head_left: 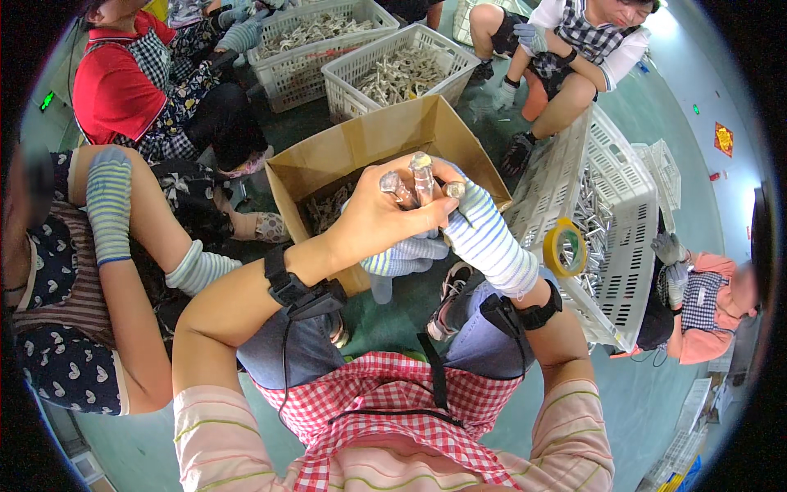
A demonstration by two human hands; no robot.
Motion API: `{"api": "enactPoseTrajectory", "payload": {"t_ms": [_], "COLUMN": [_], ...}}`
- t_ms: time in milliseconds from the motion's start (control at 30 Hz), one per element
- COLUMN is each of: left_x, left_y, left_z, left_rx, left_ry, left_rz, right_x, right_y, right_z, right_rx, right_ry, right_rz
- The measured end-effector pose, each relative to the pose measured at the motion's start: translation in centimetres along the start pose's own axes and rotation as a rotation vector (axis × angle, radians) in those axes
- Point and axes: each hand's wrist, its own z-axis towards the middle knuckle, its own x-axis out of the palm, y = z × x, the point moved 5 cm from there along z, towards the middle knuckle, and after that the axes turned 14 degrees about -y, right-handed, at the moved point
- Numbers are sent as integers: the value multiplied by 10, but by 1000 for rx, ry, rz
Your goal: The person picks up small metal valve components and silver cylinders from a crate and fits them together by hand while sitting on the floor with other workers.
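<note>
My bare left hand (377,209) is raised over the cardboard box, its fingers curled in and the thumb pressed toward the forefinger. Shiny, clear-wrapped, finger-like pieces (421,176) show at its fingers; whether they are taped fingertips I cannot tell. Touching it is my right hand (475,225), in a white glove with blue stripes, its fingers mostly hidden. A blue-grey striped glove (402,256) hangs beneath, seemingly gripped by the right hand, with one finger drooping. The open cardboard box (381,135) stands just beyond, small metal parts (328,209) inside it.
A yellow tape roll (565,247) sits on the rim of a white crate (627,254) of metal rods at right. Two white crates (348,98) (275,86) of metal parts stand beyond the box. Co-workers sit at left (123,90), far right (705,307) and back right (574,49).
</note>
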Motion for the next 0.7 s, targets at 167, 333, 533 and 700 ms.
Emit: {"api": "enactPoseTrajectory", "payload": {"t_ms": [167,333,533,700], "left_x": [0,-1,-2,-2], "left_y": [-1,-7,-9,-10], "left_z": [0,-1,2,3], "left_rx": [5,143,101,65], "left_ry": [-7,-70,-128,-140], "left_rz": [17,175,160,102], "right_x": [2,-2,-7,-10], "right_y": [-10,8,15,13], "right_z": [1,2,5,5], "right_rx": [40,-47,-100,-94], "right_ry": [11,-14,-9,44], "right_rz": [87,-7,-133,-245]}}
